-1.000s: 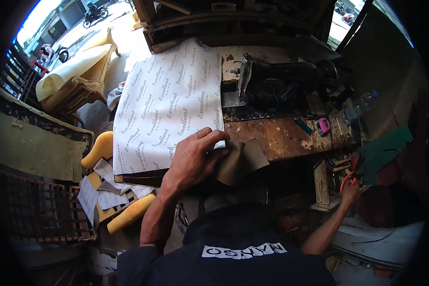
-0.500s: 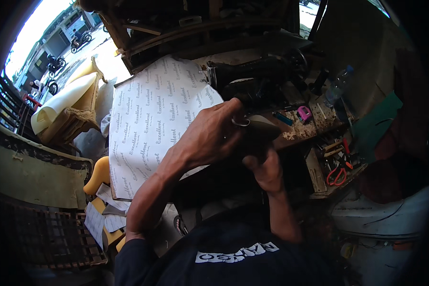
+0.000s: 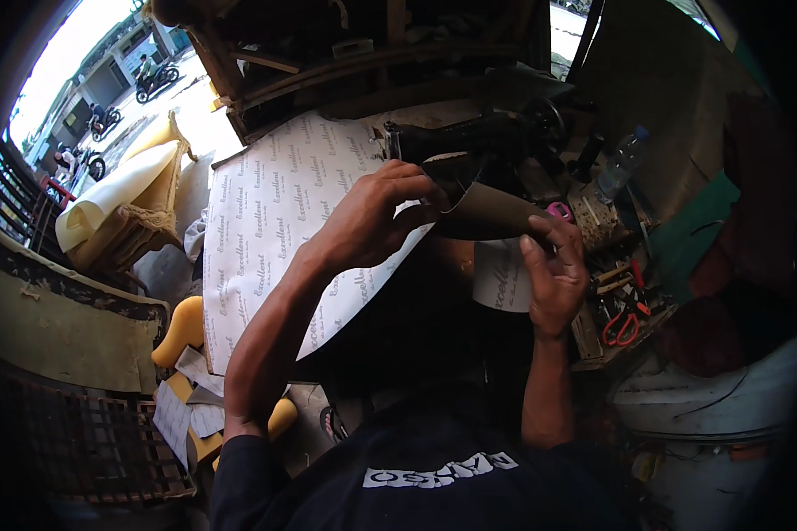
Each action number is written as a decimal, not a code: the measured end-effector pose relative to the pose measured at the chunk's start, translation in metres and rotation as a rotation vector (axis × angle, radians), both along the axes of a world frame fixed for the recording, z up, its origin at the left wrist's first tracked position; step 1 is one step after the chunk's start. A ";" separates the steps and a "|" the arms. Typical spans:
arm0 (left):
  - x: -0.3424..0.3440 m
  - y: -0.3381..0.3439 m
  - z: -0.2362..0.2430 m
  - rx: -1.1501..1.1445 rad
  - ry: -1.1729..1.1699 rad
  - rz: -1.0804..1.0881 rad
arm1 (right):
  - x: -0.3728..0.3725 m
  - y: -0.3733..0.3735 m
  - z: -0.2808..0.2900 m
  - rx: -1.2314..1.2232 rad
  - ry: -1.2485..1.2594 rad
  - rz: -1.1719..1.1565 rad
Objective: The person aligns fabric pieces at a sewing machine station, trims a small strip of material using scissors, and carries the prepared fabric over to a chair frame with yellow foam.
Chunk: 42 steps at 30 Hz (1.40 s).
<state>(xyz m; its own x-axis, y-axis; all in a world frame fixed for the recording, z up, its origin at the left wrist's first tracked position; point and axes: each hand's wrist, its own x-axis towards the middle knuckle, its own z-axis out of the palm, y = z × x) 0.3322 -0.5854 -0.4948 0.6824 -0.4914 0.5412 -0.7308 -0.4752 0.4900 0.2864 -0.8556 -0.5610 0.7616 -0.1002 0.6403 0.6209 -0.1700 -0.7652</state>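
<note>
A dark brown piece of upholstery material (image 3: 496, 212) stretches between my hands, and its white printed backing (image 3: 502, 276) shows below the fold. My left hand (image 3: 390, 208) pinches the piece's left edge, close to the sewing machine's needle end. Thumb and fingers of my right hand (image 3: 556, 276) grip the piece's right end. Behind both hands stands a black sewing machine (image 3: 469, 134). To the left, a large white printed sheet (image 3: 270, 221) covers the table, partly hidden by my left forearm.
A pink tape measure (image 3: 559, 211) and a clear bottle (image 3: 624, 164) stand to the right. Red-handled pliers (image 3: 622, 327) lie among tools in an open drawer (image 3: 586, 341). Yellow foam pieces (image 3: 181, 332) are at the lower left; a partly covered chair frame (image 3: 133, 221) stands beyond.
My right hand has moved right and slightly up, and my left hand slightly left. The bunched dark piece is now spread between them, with its white backing in sight.
</note>
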 end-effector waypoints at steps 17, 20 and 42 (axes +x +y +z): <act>0.007 -0.005 -0.011 -0.021 0.765 -0.319 | 0.030 0.010 -0.050 0.720 0.775 0.214; 0.010 -0.005 -0.003 0.015 0.695 -0.346 | 0.003 0.021 -0.089 0.691 1.005 0.461; 0.106 -0.096 -0.159 0.509 0.225 0.105 | 0.001 -0.073 -0.157 -0.196 0.298 -0.732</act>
